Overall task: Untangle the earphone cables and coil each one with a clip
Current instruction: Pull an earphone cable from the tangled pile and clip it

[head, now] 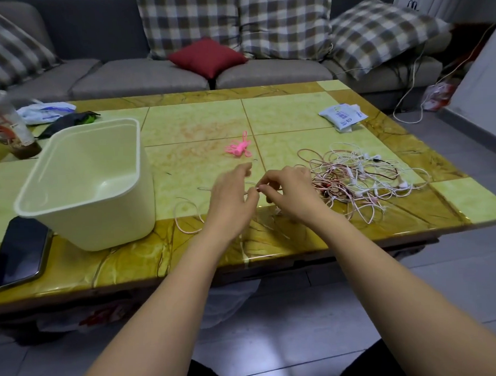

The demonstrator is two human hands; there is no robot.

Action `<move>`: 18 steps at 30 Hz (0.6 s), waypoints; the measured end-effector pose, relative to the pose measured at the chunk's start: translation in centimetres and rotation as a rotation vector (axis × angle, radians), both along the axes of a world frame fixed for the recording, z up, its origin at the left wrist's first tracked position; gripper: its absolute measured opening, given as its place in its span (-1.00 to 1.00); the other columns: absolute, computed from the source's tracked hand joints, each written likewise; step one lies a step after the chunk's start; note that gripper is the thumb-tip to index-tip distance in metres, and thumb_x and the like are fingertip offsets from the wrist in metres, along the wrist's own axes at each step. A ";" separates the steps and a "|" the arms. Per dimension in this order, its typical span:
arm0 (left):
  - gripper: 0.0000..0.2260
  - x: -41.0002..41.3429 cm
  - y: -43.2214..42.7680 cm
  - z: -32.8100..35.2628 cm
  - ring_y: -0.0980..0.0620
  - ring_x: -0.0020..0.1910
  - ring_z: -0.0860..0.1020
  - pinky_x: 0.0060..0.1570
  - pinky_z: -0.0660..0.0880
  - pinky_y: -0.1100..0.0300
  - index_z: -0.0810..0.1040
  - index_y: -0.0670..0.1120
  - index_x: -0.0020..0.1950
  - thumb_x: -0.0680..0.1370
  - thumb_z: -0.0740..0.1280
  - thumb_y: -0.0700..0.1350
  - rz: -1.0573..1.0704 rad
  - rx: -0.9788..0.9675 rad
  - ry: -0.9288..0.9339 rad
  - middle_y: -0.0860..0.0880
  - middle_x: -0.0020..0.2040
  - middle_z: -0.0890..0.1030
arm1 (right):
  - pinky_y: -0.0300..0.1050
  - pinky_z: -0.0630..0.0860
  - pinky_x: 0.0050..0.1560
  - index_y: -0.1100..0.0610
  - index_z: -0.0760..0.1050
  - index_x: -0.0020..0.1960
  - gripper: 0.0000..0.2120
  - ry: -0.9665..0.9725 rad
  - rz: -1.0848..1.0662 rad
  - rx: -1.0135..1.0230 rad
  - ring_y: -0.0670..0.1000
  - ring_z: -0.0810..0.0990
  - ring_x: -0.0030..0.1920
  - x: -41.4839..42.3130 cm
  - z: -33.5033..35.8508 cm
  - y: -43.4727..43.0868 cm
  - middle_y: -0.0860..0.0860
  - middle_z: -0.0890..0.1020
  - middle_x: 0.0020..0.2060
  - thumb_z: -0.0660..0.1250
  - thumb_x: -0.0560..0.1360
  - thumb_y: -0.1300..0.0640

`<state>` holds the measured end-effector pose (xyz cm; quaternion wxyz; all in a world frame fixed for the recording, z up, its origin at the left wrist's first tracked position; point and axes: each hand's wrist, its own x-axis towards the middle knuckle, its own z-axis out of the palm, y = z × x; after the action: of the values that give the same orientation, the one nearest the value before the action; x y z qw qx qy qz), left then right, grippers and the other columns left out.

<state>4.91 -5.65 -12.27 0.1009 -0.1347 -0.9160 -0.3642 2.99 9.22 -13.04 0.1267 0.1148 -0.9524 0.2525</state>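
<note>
One pale cable (176, 215) is drawn leftward out of the tangle of earphone cables (362, 181) and lifted just above the counter (313, 236) near its front edge, probably so that it can be freed before coiling. It is pinched between the curled fingertips of the right hand (289, 192). It is met at the same spot by the thumb of the left hand (230, 194), forefinger raised, though whether a pinch is made there cannot be told through the blur. The pink clips (238, 148) are kept just beyond, within easy reach. The cream tub (116, 220) on the left holds nothing, and is likely meant for finished coils.
</note>
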 end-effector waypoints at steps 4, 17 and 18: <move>-0.75 -0.2 0.8 -1.1 -0.09 0.08 0.56 -0.04 0.39 0.11 0.55 -0.10 0.24 0.65 0.16 -0.12 0.002 -0.032 -0.068 -0.08 0.08 0.64 | -0.02 0.25 0.23 0.03 0.54 0.07 -0.87 -0.078 0.057 -0.118 0.01 0.59 -0.10 0.8 0.8 1.3 -0.10 0.61 -0.30 0.33 0.56 0.03; -0.69 -0.9 0.4 -1.9 -0.16 0.26 0.38 0.23 0.30 0.01 0.48 -0.15 0.31 0.58 0.17 -0.22 0.367 -0.229 -0.072 -0.18 0.27 0.48 | 0.23 0.42 0.24 0.01 0.69 -0.01 -0.86 -0.134 -0.073 -0.041 0.00 0.61 -0.13 1.9 0.3 7.0 -0.10 0.66 -0.33 0.37 0.54 0.01; -0.65 -0.7 1.0 -1.7 -0.14 0.29 0.35 0.28 0.26 0.04 0.44 -0.17 0.35 0.56 0.19 -0.24 0.307 -0.201 0.015 -0.17 0.30 0.45 | 0.23 0.43 0.22 0.02 0.69 0.01 -0.85 -0.107 -0.079 -0.046 0.04 0.62 -0.11 2.0 0.2 6.8 -0.07 0.67 -0.31 0.38 0.53 0.01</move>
<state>4.24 -4.66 -13.92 0.1480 -0.0055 -0.9568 -0.2501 4.94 16.02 -12.85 0.0881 0.0608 -0.9555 0.2748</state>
